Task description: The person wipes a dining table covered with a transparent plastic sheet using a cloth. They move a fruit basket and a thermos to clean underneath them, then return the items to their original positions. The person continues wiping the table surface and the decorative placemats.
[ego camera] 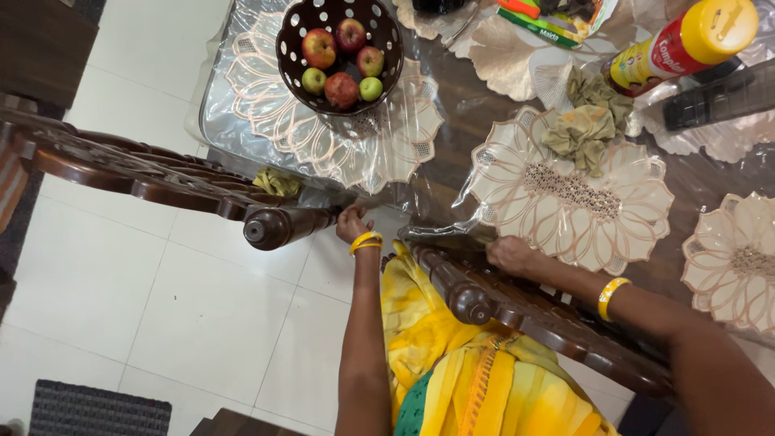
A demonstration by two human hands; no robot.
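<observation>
White-tiled floor [137,299] with a dark ribbed mat [101,410] at seven o'clock; a dining bench [452,97] under a clear plastic cover [222,105] fills the upper frame, two carved dark wooden chairs drawn up to its near edge.

Left hand [353,223] — fingers curled, at the bench edge just beside the knobbed end of the left chair [278,226]. Whether it pinches the cover's edge or only rests against it cannot be told. Right hand [510,253] — fingers bent, lying at the bench edge, touching the rim of the flower-shaped placemat [597,218] and the loose cover folded there, just above the right chair's rail [484,295]. Yellow bangles on both wrists.

On the bench: a perforated dark fruit bowl [292,56] with apples at eleven o'clock, on its own placemat; a crumpled olive cloth [583,129] at one o'clock, lying on the central placemat, well apart from both hands; a yellow-capped bottle [686,44] at two o'clock. A second olive rag [277,182] sits near the left chair's back.

Judgement: the work is at the near edge of the cover. The plastic between the hands is rumpled — not yet lying flat. Both cloths lie unused.
</observation>
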